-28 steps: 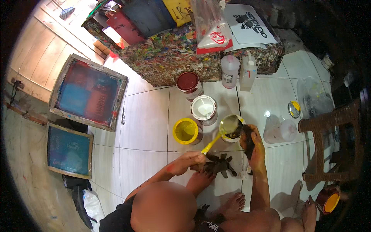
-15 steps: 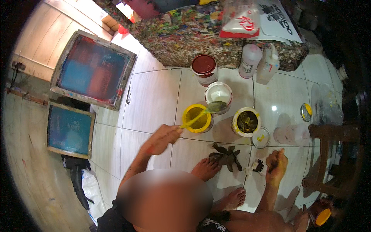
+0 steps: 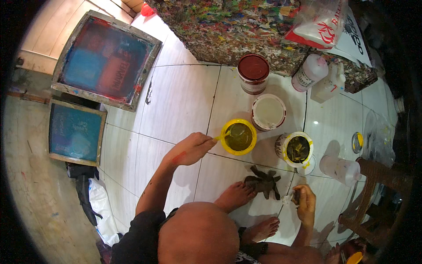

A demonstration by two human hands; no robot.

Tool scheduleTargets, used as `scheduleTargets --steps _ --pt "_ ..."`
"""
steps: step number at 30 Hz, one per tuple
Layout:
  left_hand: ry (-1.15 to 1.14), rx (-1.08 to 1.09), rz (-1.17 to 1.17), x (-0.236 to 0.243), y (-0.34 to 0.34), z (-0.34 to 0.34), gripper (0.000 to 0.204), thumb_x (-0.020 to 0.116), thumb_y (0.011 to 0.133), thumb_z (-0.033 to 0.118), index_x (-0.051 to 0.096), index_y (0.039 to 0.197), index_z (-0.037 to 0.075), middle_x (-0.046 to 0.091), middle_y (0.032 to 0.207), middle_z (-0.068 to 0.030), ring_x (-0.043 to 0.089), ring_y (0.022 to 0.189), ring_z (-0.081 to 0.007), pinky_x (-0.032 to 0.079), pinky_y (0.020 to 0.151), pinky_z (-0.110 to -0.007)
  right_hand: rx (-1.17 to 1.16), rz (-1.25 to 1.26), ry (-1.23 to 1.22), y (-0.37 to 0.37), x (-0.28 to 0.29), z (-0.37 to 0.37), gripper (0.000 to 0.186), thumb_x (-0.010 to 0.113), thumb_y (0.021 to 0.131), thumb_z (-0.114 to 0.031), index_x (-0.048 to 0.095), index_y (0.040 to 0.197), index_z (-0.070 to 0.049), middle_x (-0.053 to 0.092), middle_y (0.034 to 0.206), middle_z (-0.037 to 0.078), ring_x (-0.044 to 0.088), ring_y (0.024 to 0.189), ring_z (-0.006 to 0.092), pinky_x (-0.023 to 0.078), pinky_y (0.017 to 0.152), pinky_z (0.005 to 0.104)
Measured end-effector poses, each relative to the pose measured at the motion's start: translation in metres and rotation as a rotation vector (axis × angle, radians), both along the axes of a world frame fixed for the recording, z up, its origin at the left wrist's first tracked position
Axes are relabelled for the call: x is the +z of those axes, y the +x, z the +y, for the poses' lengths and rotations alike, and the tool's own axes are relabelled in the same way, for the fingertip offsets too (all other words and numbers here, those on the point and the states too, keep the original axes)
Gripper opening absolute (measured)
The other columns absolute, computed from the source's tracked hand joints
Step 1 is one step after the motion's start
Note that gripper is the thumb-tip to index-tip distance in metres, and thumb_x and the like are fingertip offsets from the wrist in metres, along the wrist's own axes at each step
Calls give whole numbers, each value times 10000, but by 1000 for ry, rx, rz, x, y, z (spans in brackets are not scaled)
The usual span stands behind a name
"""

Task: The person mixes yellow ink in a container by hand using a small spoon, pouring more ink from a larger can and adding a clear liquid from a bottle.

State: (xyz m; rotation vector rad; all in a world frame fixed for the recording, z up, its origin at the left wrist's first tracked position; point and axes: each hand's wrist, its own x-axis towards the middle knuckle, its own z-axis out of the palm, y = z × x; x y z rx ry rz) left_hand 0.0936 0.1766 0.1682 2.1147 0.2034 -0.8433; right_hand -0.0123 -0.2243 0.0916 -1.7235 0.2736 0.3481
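Observation:
My left hand (image 3: 191,148) is closed round the yellow-smeared handle of a spoon (image 3: 222,136). The spoon's bowl is down inside a yellow-rimmed tub (image 3: 238,151) of olive-coloured paste. Just behind this tub stands a white tub (image 3: 269,111) with pale contents. To its right, a tub (image 3: 298,149) with a yellow-stained rim holds dark, crumpled material. My right hand (image 3: 306,203) is low over the floor with its fingers curled, beside a small crumpled white scrap (image 3: 287,199). Something dark shows at its fingertips, too small to name. A dark, soiled glove (image 3: 263,181) lies between the hands.
A red-lidded tub (image 3: 253,70) stands behind, near a paint-crusted block (image 3: 237,33). Two bottles, one pinkish (image 3: 310,72), stand beside the block. Framed screens (image 3: 105,57) lean at left. A clear cup (image 3: 340,169) and a brown stool (image 3: 373,189) are at right.
The spoon has gone from above the white tub down into the yellow-rimmed tub. My right hand has moved to the dark and white scraps on the floor. The whole view has shifted.

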Motion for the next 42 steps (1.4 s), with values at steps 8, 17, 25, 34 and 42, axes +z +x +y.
scheduleTargets --steps 8,17,25,34,42 --pt "18 0 -40 -21 10 -11 458 455 999 291 516 767 -99 499 619 -227 478 589 -311 420 633 -442 190 38 -229 10 -20 44 427 612 981 -230 517 643 14 433 548 -29 356 523 53 291 477 263" --pt "28 -3 35 -28 15 -12 419 469 966 274 605 824 -96 600 761 -307 620 776 -452 472 734 -494 392 100 -227 30 -21 52 265 554 992 -246 556 900 3 550 643 136 508 536 212 402 565 357" --pt "30 -49 -13 -29 9 -16 438 466 1001 310 590 874 -90 573 731 -297 588 706 -421 456 704 -490 448 -60 -521 26 -40 63 307 498 1021 -248 588 877 9 583 643 146 560 536 263 410 539 398" --pt "42 1 -105 -46 6 -20 441 486 964 303 609 782 -79 586 751 -313 598 756 -476 463 708 -503 455 -301 -796 16 -43 94 478 651 898 -414 560 1143 -14 582 1051 262 584 917 419 485 681 494" --pt "124 -60 -52 -42 10 -26 465 492 1005 342 598 864 -88 574 696 -257 539 654 -337 448 680 -438 608 -184 -847 -15 -108 88 638 644 879 -193 396 1434 0 492 1205 259 535 1123 428 552 793 474"
